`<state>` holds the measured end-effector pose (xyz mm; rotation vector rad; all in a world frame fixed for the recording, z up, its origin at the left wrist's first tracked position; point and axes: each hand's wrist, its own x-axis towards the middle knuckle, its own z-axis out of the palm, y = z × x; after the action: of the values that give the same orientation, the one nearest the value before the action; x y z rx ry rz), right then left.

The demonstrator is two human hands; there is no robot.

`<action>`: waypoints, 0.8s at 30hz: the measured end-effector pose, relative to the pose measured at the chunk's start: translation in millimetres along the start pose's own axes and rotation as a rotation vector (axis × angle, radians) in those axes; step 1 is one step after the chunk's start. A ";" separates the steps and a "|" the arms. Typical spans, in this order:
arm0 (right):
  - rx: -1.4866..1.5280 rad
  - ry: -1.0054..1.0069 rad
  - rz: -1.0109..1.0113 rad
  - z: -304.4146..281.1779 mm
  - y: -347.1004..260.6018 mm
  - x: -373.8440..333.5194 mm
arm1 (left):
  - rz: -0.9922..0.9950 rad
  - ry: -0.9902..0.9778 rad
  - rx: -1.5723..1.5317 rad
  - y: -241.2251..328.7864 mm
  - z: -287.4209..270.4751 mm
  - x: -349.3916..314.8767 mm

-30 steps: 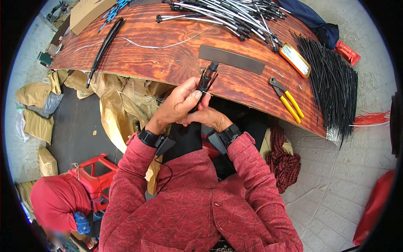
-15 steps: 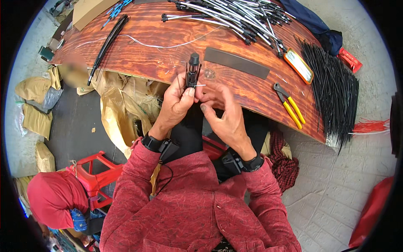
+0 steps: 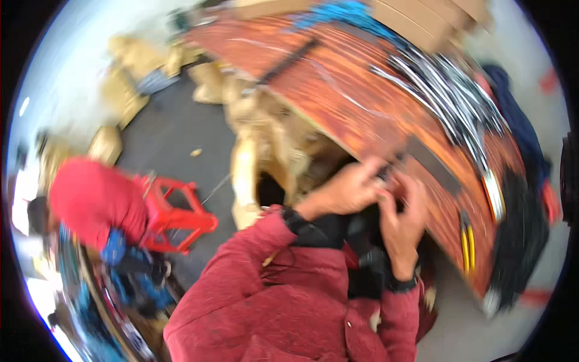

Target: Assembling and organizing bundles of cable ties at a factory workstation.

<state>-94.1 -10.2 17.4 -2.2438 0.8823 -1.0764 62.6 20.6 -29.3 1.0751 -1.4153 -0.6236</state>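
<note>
My left hand (image 3: 356, 188) is closed on a small black ribbed piece (image 3: 395, 161) with a rounded cap, its details now smeared by motion. My right hand (image 3: 405, 214) is beside it, thumb and fingers bent together close to the left fingertips. Whatever is between those right fingers is too blurred to make out. Both hands are over the near edge of the reddish wooden table (image 3: 356, 123). Just beyond them on the tabletop lies a flat dark strip (image 3: 433, 163).
Yellow-handled pliers (image 3: 467, 247), a shallow orange-edged tin (image 3: 493, 196) and a bundle of thin black strands (image 3: 520, 235) lie at the right. Silver rods (image 3: 446, 96) are piled farther back. Crumpled brown paper (image 3: 244, 175) and a red stool (image 3: 181, 217) are at the left.
My view has swung left, so the table and both hands appear farther right and tilted, with blur. My right fingers are now nearer the black piece in my left hand.
</note>
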 end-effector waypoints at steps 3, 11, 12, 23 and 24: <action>0.063 -0.014 0.053 0.4 -11.3 3.6 | -0.119 -0.253 0.094 1.9 -16.3 -3.2; 0.121 -0.208 -0.118 44.4 -23.0 23.9 | 0.036 0.077 -0.001 13.4 -60.7 -39.0; 0.093 -0.186 -0.170 47.2 -25.1 25.3 | 0.036 0.078 0.005 18.9 -64.5 -43.3; -0.083 -0.189 -0.445 62.4 -88.8 32.0 | 0.043 0.277 0.076 27.0 -83.5 -74.6; -0.081 -0.203 -0.433 63.4 -90.8 31.1 | 0.037 0.296 0.076 27.9 -82.9 -77.8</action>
<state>2.8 37.4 57.1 -2.6299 0.3683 -0.9767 126.3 118.8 -27.8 1.1472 -1.2055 -0.3684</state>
